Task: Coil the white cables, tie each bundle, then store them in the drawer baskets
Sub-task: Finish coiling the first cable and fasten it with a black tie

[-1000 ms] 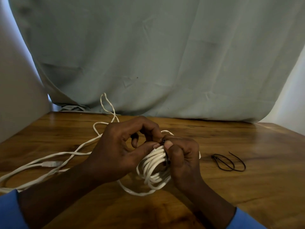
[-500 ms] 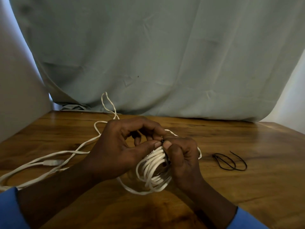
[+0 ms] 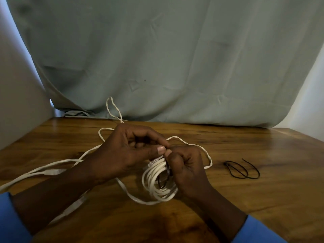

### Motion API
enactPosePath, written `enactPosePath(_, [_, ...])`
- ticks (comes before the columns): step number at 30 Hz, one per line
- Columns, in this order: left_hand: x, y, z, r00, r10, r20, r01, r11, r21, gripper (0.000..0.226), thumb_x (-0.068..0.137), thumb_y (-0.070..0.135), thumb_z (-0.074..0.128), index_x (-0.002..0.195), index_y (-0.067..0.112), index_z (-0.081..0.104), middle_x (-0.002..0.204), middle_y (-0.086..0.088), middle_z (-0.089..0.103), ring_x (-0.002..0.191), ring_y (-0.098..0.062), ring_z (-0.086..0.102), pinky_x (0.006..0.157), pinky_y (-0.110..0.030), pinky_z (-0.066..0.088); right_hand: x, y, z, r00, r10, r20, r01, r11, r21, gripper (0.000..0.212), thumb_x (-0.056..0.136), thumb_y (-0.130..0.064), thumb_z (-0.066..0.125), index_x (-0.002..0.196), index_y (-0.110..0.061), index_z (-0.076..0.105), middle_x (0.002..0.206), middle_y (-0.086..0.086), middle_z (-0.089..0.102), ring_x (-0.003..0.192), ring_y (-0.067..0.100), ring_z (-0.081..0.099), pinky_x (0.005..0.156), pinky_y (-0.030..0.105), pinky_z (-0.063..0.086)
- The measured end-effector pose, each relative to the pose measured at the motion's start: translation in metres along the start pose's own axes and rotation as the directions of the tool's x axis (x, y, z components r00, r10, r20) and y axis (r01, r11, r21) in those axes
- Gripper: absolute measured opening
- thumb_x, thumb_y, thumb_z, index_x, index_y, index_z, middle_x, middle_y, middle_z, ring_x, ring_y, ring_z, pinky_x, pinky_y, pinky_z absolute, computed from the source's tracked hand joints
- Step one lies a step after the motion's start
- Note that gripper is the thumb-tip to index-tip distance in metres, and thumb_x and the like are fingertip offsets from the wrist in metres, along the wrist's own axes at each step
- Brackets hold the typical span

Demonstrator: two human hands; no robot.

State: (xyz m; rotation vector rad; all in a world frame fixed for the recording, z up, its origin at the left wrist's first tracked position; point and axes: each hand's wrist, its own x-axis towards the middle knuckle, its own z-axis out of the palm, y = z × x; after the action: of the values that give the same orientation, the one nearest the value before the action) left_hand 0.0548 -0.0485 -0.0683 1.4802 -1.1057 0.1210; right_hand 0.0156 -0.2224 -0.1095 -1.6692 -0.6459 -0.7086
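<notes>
A coiled white cable bundle [image 3: 157, 183] stands on edge on the wooden table [image 3: 263, 199], just in front of me. My right hand [image 3: 185, 169] grips the coil's right side, with a thin black tie running down beside its thumb. My left hand [image 3: 129, 155] pinches the top of that tie against the coil, thumb tip to thumb tip with the right hand. A second, loose white cable [image 3: 57, 163] trails from behind my left hand toward the table's left edge, with a connector [image 3: 52, 172] lying on it.
Spare black ties [image 3: 242, 170] lie on the table to the right of my hands. A grey-green cloth [image 3: 175, 58] hangs behind the table's far edge. A pale wall [image 3: 17, 93] borders the left side.
Both hands stay on the coil with only small finger movements at the black tie. The coil has shifted slightly. The spare ties have not moved.
</notes>
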Motion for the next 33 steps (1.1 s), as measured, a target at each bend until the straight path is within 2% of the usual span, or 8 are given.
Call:
enactPosePath(6, [-0.002,-0.009,0.001,0.998,-0.065,-0.017,0.065,0.998,-0.021,0.007,0.090,0.008,0.072,0.094,0.004,0.075,0.086,-0.012,0.075,0.078,-0.020,0.073,0.070,-0.027,0.057,-0.001,0.005,-0.001,0.995,0.088,0.039,-0.086,0.995,-0.040,0.040,0.095,-0.023,0.053,0.063,-0.004,0.066,0.062,0.008,0.068,0.052,0.027,0.062,0.052,0.034,0.048])
enactPosePath(10, [0.004,-0.008,-0.008,0.980,-0.063,-0.189,0.060,0.998,-0.024,0.010,0.092,0.018,0.070,0.094,0.008,0.071,0.082,-0.008,0.073,0.076,-0.021,0.072,0.065,-0.029,0.059,-0.003,0.006,0.000,0.986,0.125,0.112,-0.109,0.984,-0.138,0.044,0.093,-0.026,0.051,0.062,0.003,0.065,0.061,0.013,0.065,0.053,0.032,0.062,0.052,0.045,0.048])
enactPosePath(15, [0.014,-0.009,-0.026,0.890,-0.154,-0.429,0.073,0.977,-0.199,0.012,0.102,0.012,0.055,0.096,0.011,0.065,0.078,-0.006,0.069,0.066,-0.016,0.068,0.058,-0.025,0.059,-0.002,0.005,-0.001,0.980,0.151,0.133,-0.135,0.983,-0.126,0.042,0.092,-0.026,0.051,0.061,-0.001,0.066,0.062,0.007,0.066,0.055,0.025,0.063,0.054,0.037,0.048])
enactPosePath(18, [0.019,-0.011,-0.044,0.802,-0.209,-0.559,0.047,0.956,-0.290,0.017,0.106,0.013,0.051,0.095,0.014,0.063,0.076,-0.003,0.067,0.061,-0.013,0.066,0.055,-0.023,0.057,-0.003,0.005,-0.001,0.972,0.175,0.158,-0.157,0.980,-0.120,0.047,0.092,-0.029,0.050,0.065,0.007,0.067,0.065,0.013,0.068,0.056,0.031,0.064,0.054,0.045,0.049])
enactPosePath(20, [0.021,-0.013,-0.053,0.754,-0.240,-0.611,0.042,0.946,-0.321,0.017,0.106,0.012,0.052,0.094,0.015,0.063,0.072,0.001,0.067,0.058,-0.010,0.065,0.053,-0.021,0.055,-0.003,0.004,0.000,0.969,0.185,0.167,-0.165,0.978,-0.125,0.049,0.092,-0.030,0.050,0.068,0.009,0.069,0.065,0.007,0.069,0.056,0.024,0.065,0.054,0.038,0.049])
enactPosePath(25, [0.020,-0.021,-0.056,0.733,-0.251,-0.632,0.056,0.948,-0.312,0.018,0.106,0.012,0.053,0.093,0.017,0.065,0.072,0.002,0.067,0.058,-0.008,0.065,0.054,-0.021,0.056,-0.003,-0.001,0.003,0.961,0.198,0.192,-0.176,0.976,-0.128,0.037,0.093,-0.030,0.051,0.059,-0.024,0.065,0.060,-0.001,0.064,0.054,0.015,0.060,0.056,0.032,0.045])
enactPosePath(27, [0.021,-0.021,-0.057,0.721,-0.253,-0.645,0.056,0.949,-0.309,0.019,0.106,0.013,0.053,0.092,0.017,0.065,0.070,0.003,0.067,0.058,-0.008,0.065,0.055,-0.021,0.055,-0.003,-0.002,0.005,0.960,0.197,0.200,-0.171,0.975,-0.142,0.035,0.095,-0.027,0.051,0.062,-0.028,0.062,0.061,-0.006,0.064,0.058,0.009,0.059,0.059,0.030,0.045])
enactPosePath(33, [0.021,-0.023,-0.063,0.687,-0.270,-0.675,0.083,0.952,-0.295,0.020,0.107,0.011,0.051,0.091,0.016,0.063,0.062,0.007,0.066,0.054,-0.006,0.064,0.052,-0.020,0.054,-0.002,-0.008,0.007,0.961,0.205,0.186,-0.172,0.969,-0.178,0.024,0.096,-0.012,0.054,0.105,-0.016,0.076,0.097,-0.002,0.075,0.089,0.011,0.070,0.078,0.024,0.055])
